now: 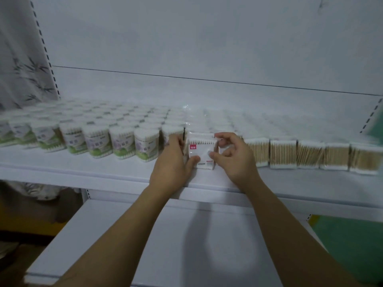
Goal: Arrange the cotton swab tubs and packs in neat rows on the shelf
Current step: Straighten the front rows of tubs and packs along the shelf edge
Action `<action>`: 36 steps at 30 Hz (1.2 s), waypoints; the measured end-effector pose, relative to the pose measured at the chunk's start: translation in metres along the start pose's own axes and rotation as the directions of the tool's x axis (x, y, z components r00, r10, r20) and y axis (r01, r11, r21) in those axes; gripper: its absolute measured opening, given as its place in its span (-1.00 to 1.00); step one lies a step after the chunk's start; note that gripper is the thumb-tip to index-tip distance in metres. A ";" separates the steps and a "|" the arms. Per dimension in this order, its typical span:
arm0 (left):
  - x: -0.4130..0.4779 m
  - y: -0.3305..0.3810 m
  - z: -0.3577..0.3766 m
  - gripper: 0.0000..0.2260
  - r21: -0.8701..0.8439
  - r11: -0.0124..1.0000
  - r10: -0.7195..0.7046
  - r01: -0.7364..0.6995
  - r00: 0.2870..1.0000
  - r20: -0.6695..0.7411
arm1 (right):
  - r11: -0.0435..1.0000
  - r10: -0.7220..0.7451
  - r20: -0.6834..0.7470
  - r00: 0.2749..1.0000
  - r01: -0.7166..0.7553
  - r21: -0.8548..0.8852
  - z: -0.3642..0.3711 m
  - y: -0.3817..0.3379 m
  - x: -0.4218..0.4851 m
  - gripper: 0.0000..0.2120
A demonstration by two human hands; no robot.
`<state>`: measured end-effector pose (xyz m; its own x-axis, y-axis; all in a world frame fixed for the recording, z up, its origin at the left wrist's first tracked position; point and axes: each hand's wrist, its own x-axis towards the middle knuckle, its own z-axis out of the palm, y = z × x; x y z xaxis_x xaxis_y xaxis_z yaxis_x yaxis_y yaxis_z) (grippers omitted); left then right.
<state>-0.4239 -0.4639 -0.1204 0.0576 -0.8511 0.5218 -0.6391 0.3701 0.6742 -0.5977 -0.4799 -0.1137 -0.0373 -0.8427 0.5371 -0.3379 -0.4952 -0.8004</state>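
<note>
pack [202,151] upright on shelf [103,170] | left grip [174,156] clasps left side | right grip [232,158] pinches right edge

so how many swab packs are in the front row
6: the pack held by left hand and right hand, then five packs side by side rightwards; blurred rows behind hide more.

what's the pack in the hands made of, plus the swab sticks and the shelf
Pack: thin clear plastic film, glossy by its glare. Swab sticks: tan, likely wood or bamboo; white tips look like cotton. Shelf: smooth matte white, probably painted metal.
</note>
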 end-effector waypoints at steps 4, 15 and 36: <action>0.000 -0.003 -0.001 -0.78 0.085 0.987 0.136 -0.140 0.990 0.047 | 0.999 -0.014 -0.023 1.000 0.013 -0.049 0.004 0.000 0.001 -0.48; 0.000 -0.013 0.004 -0.81 0.188 0.942 0.257 -0.279 0.957 0.135 | 0.952 -0.127 0.043 0.991 0.134 -0.277 0.004 0.003 -0.004 -0.83; -0.015 0.071 0.056 -0.74 0.123 0.959 0.247 -0.256 0.965 0.084 | 0.757 -0.324 -0.042 0.945 0.232 -0.611 -0.107 0.011 -0.008 -0.83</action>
<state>-0.5133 -0.4461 -0.1094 -0.1665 -0.7618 0.6260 -0.7221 0.5266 0.4487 -0.7021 -0.4558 -0.0988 0.0344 -0.6269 0.7783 -0.8390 -0.4412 -0.3184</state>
